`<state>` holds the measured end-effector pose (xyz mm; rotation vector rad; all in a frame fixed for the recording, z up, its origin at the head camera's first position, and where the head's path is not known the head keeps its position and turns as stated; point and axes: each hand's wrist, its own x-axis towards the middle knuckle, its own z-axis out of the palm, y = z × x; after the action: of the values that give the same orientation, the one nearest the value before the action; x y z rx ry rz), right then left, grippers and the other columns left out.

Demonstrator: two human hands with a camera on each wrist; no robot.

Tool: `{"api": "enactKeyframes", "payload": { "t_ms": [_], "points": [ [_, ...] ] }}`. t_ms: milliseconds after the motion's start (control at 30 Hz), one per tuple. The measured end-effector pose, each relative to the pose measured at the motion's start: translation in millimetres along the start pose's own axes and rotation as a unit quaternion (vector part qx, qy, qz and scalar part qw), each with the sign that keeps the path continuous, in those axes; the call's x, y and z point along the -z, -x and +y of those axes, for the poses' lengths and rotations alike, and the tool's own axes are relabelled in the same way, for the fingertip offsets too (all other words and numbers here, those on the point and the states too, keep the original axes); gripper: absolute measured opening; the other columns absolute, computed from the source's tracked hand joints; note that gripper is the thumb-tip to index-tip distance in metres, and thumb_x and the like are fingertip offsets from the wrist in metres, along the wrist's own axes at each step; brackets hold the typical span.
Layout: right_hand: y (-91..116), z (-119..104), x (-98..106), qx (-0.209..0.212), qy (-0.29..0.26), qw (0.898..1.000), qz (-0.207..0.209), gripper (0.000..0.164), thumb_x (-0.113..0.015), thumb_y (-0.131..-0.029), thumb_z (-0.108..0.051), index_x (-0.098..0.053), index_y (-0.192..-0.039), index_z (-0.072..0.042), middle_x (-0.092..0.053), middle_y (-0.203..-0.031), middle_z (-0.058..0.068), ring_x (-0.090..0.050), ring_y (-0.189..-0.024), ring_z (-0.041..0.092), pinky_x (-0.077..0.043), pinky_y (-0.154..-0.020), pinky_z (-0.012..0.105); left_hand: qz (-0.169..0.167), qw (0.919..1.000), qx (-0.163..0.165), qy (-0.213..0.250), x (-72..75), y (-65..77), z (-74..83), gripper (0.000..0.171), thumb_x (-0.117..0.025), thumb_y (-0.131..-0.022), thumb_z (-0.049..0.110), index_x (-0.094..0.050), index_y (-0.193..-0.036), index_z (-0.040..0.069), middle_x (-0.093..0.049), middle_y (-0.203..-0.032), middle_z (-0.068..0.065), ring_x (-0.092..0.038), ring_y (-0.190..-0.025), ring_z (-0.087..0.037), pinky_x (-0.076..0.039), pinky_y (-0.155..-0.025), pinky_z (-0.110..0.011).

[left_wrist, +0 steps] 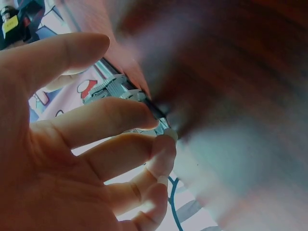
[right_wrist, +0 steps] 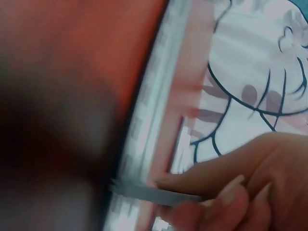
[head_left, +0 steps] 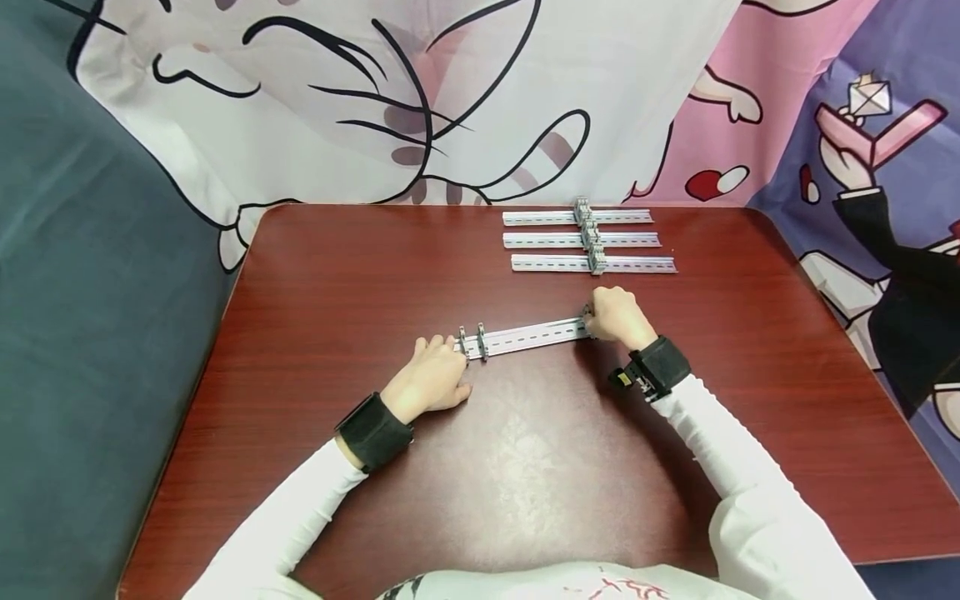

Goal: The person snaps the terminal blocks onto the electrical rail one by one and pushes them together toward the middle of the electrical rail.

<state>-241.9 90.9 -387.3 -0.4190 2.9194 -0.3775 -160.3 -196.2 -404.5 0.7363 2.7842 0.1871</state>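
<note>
A slotted metal DIN rail [head_left: 528, 335] lies slightly slanted on the table between the two hands. Two thin grey terminal blocks [head_left: 482, 342] stand across it near its left end. My left hand [head_left: 429, 377] holds that end with bent fingertips, its thumb apart from the rail; the wrist view shows the fingertips [left_wrist: 166, 147] at the rail's end. At the other end, my right hand [head_left: 619, 317] pinches another flat grey terminal block [right_wrist: 154, 193] between thumb and fingers. In the right wrist view this block lies across the blurred rail [right_wrist: 154, 106].
Three more DIN rails [head_left: 632, 265] lie parallel near the table's back edge, with a row of grey terminal blocks [head_left: 590, 237] across their middles. The reddish-brown table [head_left: 360, 267] meets a printed curtain [head_left: 300, 142] behind. A dark green surface [head_left: 97, 333] stands at the left.
</note>
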Motion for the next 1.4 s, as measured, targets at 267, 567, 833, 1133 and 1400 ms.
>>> {"api": "enactKeyframes", "payload": {
  "t_ms": [267,567,833,1133,1400],
  "points": [
    [13.0,3.8,-17.9,-0.016,-0.025,0.993,0.112,0.023,-0.056,-0.079,-0.005,-0.046,-0.059,-0.009,-0.043,-0.054,0.002,-0.05,-0.058,0.027,-0.042,-0.061,0.047,-0.009,0.9999,-0.003,-0.003,3.4,-2.9,0.9,0.026,-0.064,-0.088,0.029,-0.061,-0.068,0.012,-0.063,-0.106,-0.02,-0.055,-0.093,-0.033,-0.037,-0.081,-0.047],
    [7.6,6.0,-20.2,-0.025,-0.021,0.994,0.103,0.023,-0.057,-0.081,-0.007,-0.047,-0.061,-0.009,-0.046,-0.055,0.003,-0.053,-0.062,0.029,-0.044,-0.064,0.048,-0.01,0.9995,-0.024,0.016,5.9,-3.9,-9.6,0.032,-0.064,-0.087,0.031,-0.056,-0.062,0.012,-0.062,-0.119,-0.028,-0.059,-0.097,-0.036,-0.037,-0.078,-0.046],
    [7.1,4.2,-13.8,-0.026,-0.05,0.998,0.041,0.03,-0.059,-0.082,-0.01,-0.043,-0.058,-0.014,-0.049,-0.051,-0.002,-0.052,-0.053,0.019,-0.031,-0.055,0.028,0.021,0.9986,-0.044,0.022,-2.5,5.7,-14.9,0.021,-0.062,-0.089,0.026,-0.06,-0.076,0.009,-0.051,-0.133,-0.034,-0.06,-0.1,-0.041,-0.045,-0.081,-0.05],
    [7.1,3.0,-13.4,-0.031,-0.072,0.995,0.055,0.015,-0.059,-0.083,-0.01,-0.058,-0.068,-0.007,-0.06,-0.055,0.003,-0.057,-0.043,0.01,-0.041,-0.056,0.028,0.039,0.9981,-0.043,0.021,-2.7,5.6,-16.2,0.02,-0.061,-0.088,0.022,-0.06,-0.074,0.008,-0.051,-0.133,-0.036,-0.065,-0.099,-0.038,-0.046,-0.082,-0.05],
    [7.6,3.7,-14.1,-0.018,-0.091,0.994,0.054,0.013,-0.061,-0.084,-0.008,-0.064,-0.073,-0.002,-0.065,-0.06,0.007,-0.057,-0.042,0.008,-0.048,-0.058,0.032,0.039,0.9979,-0.046,0.026,-4.2,5.7,-14.3,0.021,-0.062,-0.087,0.022,-0.062,-0.074,0.005,-0.051,-0.132,-0.037,-0.065,-0.1,-0.038,-0.048,-0.084,-0.051]
  ]
}}
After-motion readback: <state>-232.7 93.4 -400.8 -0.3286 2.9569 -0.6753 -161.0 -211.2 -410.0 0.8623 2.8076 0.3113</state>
